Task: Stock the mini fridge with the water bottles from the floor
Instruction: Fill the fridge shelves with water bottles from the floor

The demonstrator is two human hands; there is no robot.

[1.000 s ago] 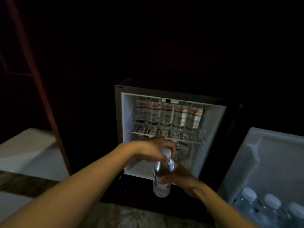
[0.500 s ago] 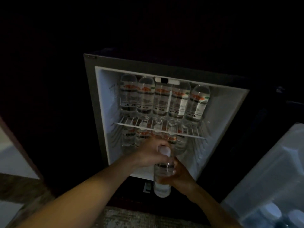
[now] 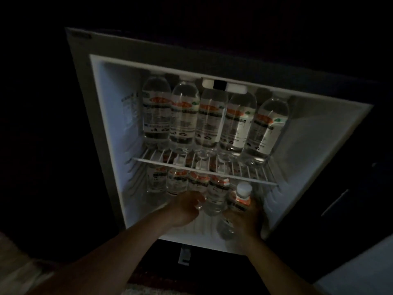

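Bottle gripped in right hand, left hand cupped on neighbours, clearing bottom-row space in fridge.

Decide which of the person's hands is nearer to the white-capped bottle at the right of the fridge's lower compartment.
Right. The right hand wraps that white-capped bottle from below. The left hand sits to its left, against another lower-compartment bottle.

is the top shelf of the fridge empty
No, five water bottles stand in a row on the top shelf of the fridge.
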